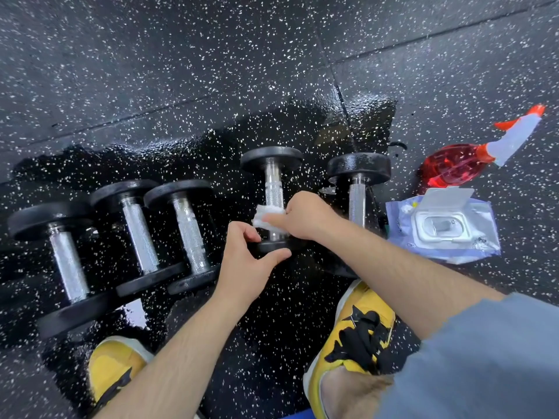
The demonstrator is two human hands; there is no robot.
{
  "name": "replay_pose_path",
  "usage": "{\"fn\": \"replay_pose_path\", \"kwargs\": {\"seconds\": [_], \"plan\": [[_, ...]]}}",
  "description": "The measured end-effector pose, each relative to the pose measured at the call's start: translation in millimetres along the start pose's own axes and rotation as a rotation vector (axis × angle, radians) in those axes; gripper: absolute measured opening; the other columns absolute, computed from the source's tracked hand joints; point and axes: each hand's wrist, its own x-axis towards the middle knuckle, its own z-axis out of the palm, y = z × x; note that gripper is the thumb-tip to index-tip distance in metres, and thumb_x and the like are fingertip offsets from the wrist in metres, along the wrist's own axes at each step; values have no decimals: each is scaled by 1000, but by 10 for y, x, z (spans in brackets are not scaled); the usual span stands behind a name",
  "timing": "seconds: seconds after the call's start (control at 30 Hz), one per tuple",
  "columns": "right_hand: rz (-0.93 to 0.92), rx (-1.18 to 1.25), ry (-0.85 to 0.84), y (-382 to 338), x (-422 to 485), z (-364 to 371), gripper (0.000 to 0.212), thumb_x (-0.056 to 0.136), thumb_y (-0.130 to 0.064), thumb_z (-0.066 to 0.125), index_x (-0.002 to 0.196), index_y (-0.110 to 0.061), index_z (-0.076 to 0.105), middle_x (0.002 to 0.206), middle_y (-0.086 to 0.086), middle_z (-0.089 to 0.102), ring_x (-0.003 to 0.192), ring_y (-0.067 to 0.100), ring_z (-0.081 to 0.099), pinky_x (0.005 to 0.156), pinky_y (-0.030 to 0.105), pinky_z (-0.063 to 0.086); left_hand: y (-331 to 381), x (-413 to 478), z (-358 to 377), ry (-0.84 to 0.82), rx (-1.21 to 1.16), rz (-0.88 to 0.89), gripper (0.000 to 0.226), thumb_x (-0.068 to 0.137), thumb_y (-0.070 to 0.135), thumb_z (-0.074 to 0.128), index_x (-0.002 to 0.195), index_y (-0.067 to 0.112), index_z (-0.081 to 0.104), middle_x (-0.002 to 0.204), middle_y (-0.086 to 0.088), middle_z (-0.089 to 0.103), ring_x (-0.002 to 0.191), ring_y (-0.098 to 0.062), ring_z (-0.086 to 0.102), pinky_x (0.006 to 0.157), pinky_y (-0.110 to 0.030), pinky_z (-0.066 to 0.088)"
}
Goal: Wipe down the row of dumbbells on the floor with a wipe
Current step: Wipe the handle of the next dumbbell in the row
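Note:
Several black dumbbells with knurled chrome handles lie in a row on the wet speckled floor. My right hand (305, 217) grips a crumpled white wipe (266, 217) wrapped against the handle of the fourth dumbbell (273, 182). My left hand (251, 261) holds that dumbbell's near black head between thumb and fingers. Three dumbbells lie to the left: one at the far left (68, 264), a second (139, 234) and a third (189, 231). Another dumbbell (358, 176) lies to the right, partly hidden by my right forearm.
A pack of wipes (444, 225) with its lid flipped open lies at the right. Behind it lies a red spray bottle (456, 164) on its side. My yellow-and-black shoes (357, 334) stand near the row. The floor around the dumbbells is wet and shiny.

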Motion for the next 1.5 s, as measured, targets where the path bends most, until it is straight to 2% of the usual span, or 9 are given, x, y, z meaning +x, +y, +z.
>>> {"fn": "replay_pose_path", "kwargs": {"seconds": [0.13,0.33,0.4,0.57,0.8,1.03,1.2,1.37,1.5], "plan": [[22,-77,-102,-30,-26,62,54,79,-62,69,70,-14,46,70,0,55,60,17,52,51,30,36,2,-3,6,1,-2,1,55,69,19,91,96,17,43,96,0,53,79,1,48,74,-11,40],[-19,-182,-207,28,52,-106,50,86,-50,70,64,-12,47,62,2,50,54,20,45,49,29,33,-2,23,-13,-9,18,-12,56,67,20,92,96,18,44,96,-1,53,80,-2,49,73,-11,40],[-38,-204,-194,54,50,-109,47,90,-43,66,61,-11,46,60,3,48,52,20,42,47,29,31,6,30,-30,-13,21,-21,56,67,20,92,97,18,44,98,-2,54,82,-6,50,72,-10,40],[-13,-122,-98,-63,-52,-10,61,76,-69,69,69,-13,48,65,0,52,57,18,49,48,30,32,46,19,-25,-34,13,-35,56,68,18,92,96,17,44,96,2,56,79,5,50,70,-10,39],[41,-51,-9,-77,26,31,56,84,-63,64,68,-12,48,64,0,51,56,16,48,47,30,30,77,15,-44,-42,30,-58,55,69,21,92,97,16,44,97,0,54,83,-6,49,70,-10,39],[56,-83,-108,-41,-57,-17,62,74,-67,75,72,-13,46,65,-1,48,55,16,43,47,29,29,161,6,-38,-49,26,-80,55,68,17,92,93,19,43,94,2,54,81,-5,49,68,-7,38],[6,-197,-131,-55,-53,-72,55,87,-55,69,66,-12,43,63,1,47,53,16,41,46,28,29,170,38,-73,-74,52,-107,55,68,20,91,93,21,43,94,4,53,83,-7,48,69,-17,36],[-17,-151,-112,8,-82,-44,48,92,-46,66,69,-10,46,63,2,45,57,20,42,46,29,27,88,-3,-94,-130,249,71,46,79,29,84,96,24,41,101,7,45,93,-10,42,79,-12,35],[-34,-38,-56,168,-76,-24,43,95,-35,62,63,-13,46,58,1,40,55,20,39,46,29,26,51,-1,-134,-186,454,202,40,87,12,74,103,21,39,107,8,36,94,-9,33,87,-14,34]]}}
